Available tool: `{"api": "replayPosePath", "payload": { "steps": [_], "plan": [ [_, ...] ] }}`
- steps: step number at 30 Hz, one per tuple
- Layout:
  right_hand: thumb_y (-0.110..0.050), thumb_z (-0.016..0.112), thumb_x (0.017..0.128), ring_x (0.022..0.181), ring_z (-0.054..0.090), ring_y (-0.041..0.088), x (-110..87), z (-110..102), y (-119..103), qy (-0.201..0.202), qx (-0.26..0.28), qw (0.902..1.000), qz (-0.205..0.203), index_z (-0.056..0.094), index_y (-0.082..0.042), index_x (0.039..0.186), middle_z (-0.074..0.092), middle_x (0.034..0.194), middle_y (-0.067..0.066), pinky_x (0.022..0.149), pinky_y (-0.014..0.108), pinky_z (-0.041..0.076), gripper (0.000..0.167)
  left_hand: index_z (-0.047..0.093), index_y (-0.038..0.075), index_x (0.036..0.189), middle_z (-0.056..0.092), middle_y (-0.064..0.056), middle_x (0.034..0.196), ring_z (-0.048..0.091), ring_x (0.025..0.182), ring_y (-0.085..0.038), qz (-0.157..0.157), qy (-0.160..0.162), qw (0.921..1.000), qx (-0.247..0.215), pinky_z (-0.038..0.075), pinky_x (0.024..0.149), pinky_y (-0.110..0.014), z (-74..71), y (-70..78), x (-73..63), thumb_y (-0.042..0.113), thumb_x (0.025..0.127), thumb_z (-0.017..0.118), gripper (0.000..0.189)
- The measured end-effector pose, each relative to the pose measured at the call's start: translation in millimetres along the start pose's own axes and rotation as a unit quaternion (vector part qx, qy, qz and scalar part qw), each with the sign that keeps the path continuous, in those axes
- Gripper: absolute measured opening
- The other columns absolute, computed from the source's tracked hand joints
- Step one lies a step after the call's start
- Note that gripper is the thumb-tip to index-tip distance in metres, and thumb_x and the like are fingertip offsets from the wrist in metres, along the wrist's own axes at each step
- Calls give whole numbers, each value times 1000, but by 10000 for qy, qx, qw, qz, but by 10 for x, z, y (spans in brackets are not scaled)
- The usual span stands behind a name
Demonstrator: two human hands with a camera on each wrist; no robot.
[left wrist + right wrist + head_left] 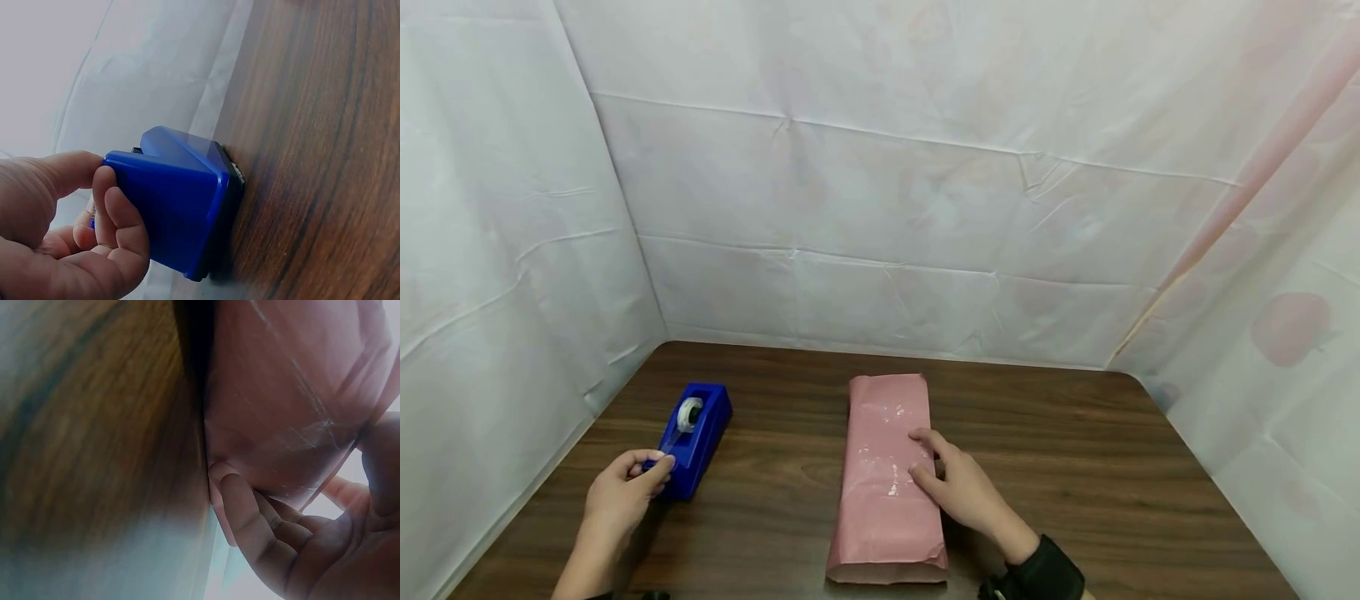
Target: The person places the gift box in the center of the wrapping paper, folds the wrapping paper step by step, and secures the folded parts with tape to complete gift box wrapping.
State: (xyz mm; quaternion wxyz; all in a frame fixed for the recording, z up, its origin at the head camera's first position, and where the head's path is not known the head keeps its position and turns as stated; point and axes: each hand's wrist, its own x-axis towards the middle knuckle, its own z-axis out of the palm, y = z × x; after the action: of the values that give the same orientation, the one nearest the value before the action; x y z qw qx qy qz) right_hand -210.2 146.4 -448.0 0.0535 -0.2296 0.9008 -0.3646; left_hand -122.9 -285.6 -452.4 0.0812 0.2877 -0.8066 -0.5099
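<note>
A blue tape dispenser point(703, 442) stands on the left of the table, with a roll of clear tape point(689, 413) in it. At its front end, my left hand point(625, 492) pinches the end of the tape between thumb and index finger. In the left wrist view its other fingers point(125, 231) curl beside the blue body. A flat pink paper-wrapped package point(887, 517) lies lengthwise at the middle, glossy clear tape on its top. My right hand point(964, 492) rests on the package's right edge, thumb and index finger spread on top. Other fingers point(247, 512) touch its side in the right wrist view.
The dark wooden table point(775, 467) carries both things. A pale, creased sheet point(887, 200) hangs behind it and along both sides. A black band point(1043, 573) circles the right wrist. The package's near end shows a folded edge.
</note>
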Motion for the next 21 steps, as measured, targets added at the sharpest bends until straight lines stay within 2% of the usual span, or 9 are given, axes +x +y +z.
{"api": "replayPosePath", "payload": {
  "steps": [9,12,18,21],
  "plan": [
    [-39,58,95,66,56,5,-7,-8,-7,-74,92,9999,33,45,-25,138,61,110,6,59,24,45,47,59,3,103,48,3,87,55,70,-2,-19,55,9999,93,48,62,-22,0,-1,0,32,91,66,33],
    [-39,58,95,70,57,6,-5,-10,-8,-80,80,9999,44,45,-25,139,61,114,7,60,24,45,48,57,3,101,46,2,85,54,68,-2,-4,122,9999,69,46,59,-22,3,-5,4,32,90,67,33],
    [-40,58,95,83,62,10,-5,-9,-3,-107,72,9999,33,44,-25,139,60,123,9,64,25,47,48,43,4,93,44,3,83,55,64,4,243,186,9995,124,45,57,-22,-25,-18,10,30,88,70,37],
    [-40,58,95,84,63,9,-6,-5,0,-111,87,9999,26,44,-25,139,60,122,9,64,25,47,48,46,6,90,48,5,82,58,65,6,209,122,9993,274,45,57,-23,-62,-19,0,38,87,70,40]
  ]
}}
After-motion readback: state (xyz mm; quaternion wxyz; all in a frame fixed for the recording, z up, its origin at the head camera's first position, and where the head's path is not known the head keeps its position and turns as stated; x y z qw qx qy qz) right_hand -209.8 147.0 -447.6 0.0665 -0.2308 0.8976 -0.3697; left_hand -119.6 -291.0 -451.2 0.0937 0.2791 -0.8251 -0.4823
